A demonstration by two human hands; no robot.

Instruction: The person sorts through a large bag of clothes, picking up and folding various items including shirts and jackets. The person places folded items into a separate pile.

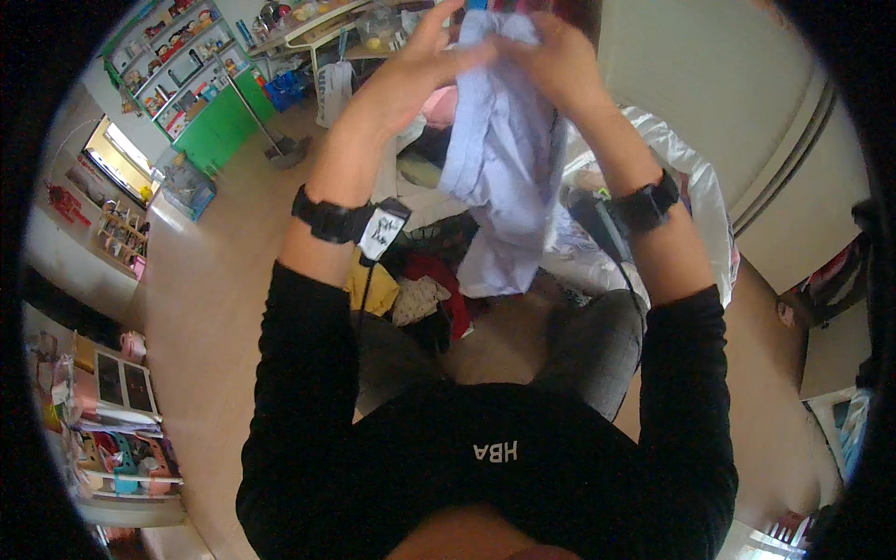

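A pale lavender-blue garment (500, 147) hangs in folds in front of me, its thick banded edge on the left. My left hand (427, 73) is at its upper left, fingers across the cloth and somewhat blurred. At the upper right, my right hand (563, 63) grips the same garment, its fingertips partly lost in blur. Below the hanging cloth lies a heap with a yellow cloth (376, 288), a cream patterned cloth (420, 299) and a red cloth (458, 311). Behind the garment, a pink item (440, 107) shows in part.
A large translucent plastic bag (689, 175) holding fabric stands to the right, beside a pale cabinet or appliance (700, 84). A long-handled dustpan (285, 150) stands on the floor at upper left. Farther back is a green cabinet with shelves (227, 119). A low storage rack (126, 483) is at lower left.
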